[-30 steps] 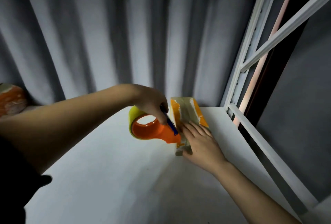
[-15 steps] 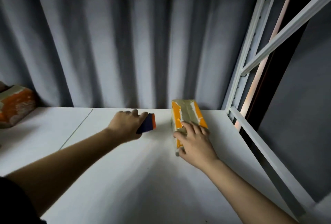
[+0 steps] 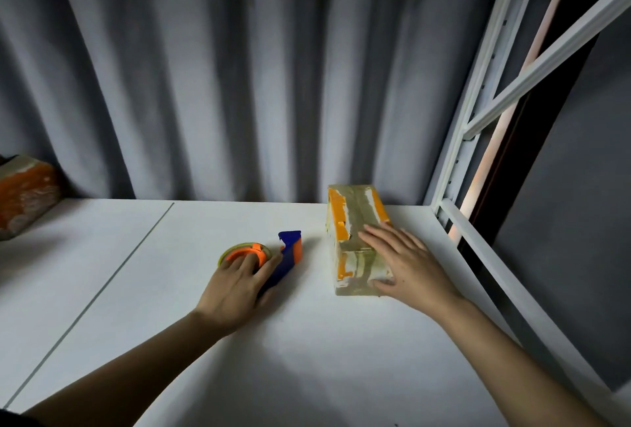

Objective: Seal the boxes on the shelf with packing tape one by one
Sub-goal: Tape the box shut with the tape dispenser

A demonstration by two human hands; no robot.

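— Where was the taped box?
— On the shelf, right hand flat on it, grip open.
— And the left hand?
— Resting loosely on the tape dispenser beside it.

Both forearms are bare from wrist to elbow; no sleeve covers either one. The left hand and the right hand carry no gloves. No ring, watch or wristband shows on either hand or wrist. The fingernails are short and unpainted where visible. A small patch of dark clothing shows at the lower left corner of the head view, next to the left upper arm; its type cannot be determined.
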